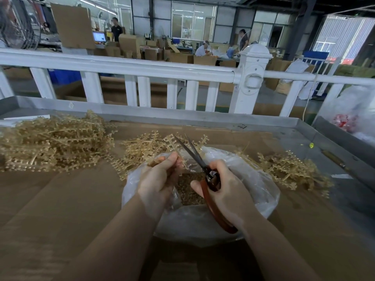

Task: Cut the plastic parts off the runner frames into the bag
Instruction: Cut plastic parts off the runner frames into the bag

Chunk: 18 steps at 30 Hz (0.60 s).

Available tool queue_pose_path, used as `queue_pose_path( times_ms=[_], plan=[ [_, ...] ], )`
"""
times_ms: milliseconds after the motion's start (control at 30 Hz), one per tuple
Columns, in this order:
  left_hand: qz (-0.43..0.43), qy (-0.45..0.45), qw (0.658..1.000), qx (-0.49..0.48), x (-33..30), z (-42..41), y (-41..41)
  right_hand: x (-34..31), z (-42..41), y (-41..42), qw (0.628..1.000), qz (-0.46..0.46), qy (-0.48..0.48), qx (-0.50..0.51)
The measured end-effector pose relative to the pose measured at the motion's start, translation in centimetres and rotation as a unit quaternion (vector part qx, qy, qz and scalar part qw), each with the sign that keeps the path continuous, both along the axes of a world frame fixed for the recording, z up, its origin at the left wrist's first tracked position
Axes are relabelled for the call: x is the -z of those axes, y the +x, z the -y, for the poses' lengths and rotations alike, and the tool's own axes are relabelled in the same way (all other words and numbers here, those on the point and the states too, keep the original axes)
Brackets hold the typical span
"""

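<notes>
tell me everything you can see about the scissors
The scissors have two long, dark, pointed metal blades and reddish-brown looped handles that look plastic-coated. The blades are open in a narrow V, tips pointing up and away from the person. The right hand grips the handles, fingers curled round them, with the lower loop showing beneath the wrist. They are held over the clear plastic bag, the blades beside the tan runner frame that the left hand holds. The pivot is dark and partly hidden.
</notes>
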<state>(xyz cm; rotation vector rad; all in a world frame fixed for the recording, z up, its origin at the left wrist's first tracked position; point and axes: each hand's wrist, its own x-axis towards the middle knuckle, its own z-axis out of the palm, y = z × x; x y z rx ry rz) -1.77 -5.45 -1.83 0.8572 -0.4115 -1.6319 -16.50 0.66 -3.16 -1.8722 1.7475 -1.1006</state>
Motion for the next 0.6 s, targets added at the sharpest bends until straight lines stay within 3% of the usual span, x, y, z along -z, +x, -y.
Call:
queue_pose_path(
  times_ms=[267, 600],
  plan=[
    [-0.037, 0.037, 0.998, -0.018, -0.42, -0.02, -0.22, -0.11, -0.51, 0.05, 0.997, -0.076, -0.014, -0.021],
    [-0.059, 0.027, 0.998, -0.001, 0.05, 0.14, -0.27, -0.25, -0.41, -0.06, 0.995, -0.097, 0.003, -0.032]
  ],
)
